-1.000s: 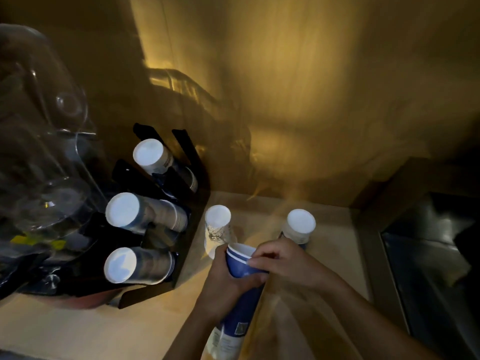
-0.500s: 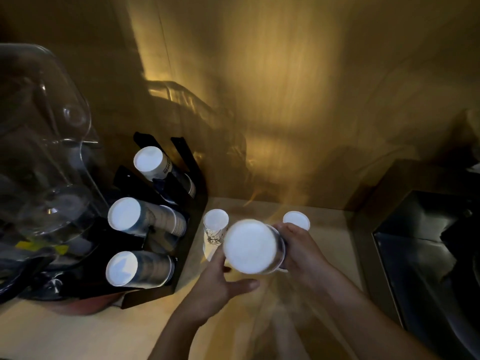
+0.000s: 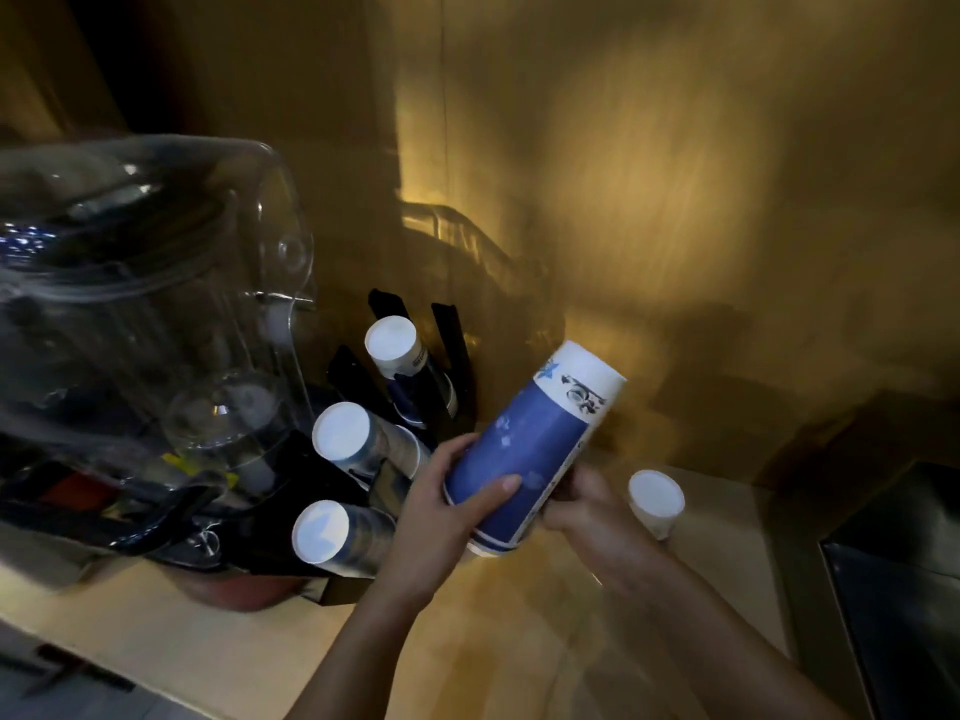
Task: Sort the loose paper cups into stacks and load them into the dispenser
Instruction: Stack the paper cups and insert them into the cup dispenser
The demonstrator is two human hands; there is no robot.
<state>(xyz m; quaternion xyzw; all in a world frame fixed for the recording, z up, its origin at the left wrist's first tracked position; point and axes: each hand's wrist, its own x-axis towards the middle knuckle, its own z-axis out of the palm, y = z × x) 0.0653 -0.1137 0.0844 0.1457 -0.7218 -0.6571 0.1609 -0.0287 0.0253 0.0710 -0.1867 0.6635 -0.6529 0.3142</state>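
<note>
Both hands hold a stack of blue paper cups [image 3: 524,449], tilted with its white base up and to the right, over the counter. My left hand [image 3: 441,506] grips its lower left side; my right hand [image 3: 582,501] supports the rim end from the right. The black dispenser [image 3: 452,345] stands just left of the stack with three cup stacks in its slots: top [image 3: 392,340], middle [image 3: 343,433], bottom [image 3: 319,532]. A small upturned cup [image 3: 655,498] sits on the counter beside my right wrist.
A large clear plastic container [image 3: 156,304] fills the left side, next to the dispenser. A wooden wall [image 3: 675,174] rises behind the counter [image 3: 519,641]. A dark metal sink or tray [image 3: 904,589] lies at the right edge.
The blue stack has swung from base-toward-camera to tilted up and right. The view has shifted so the dispenser sits closer to centre. The patterned small cup on the counter is hidden now.
</note>
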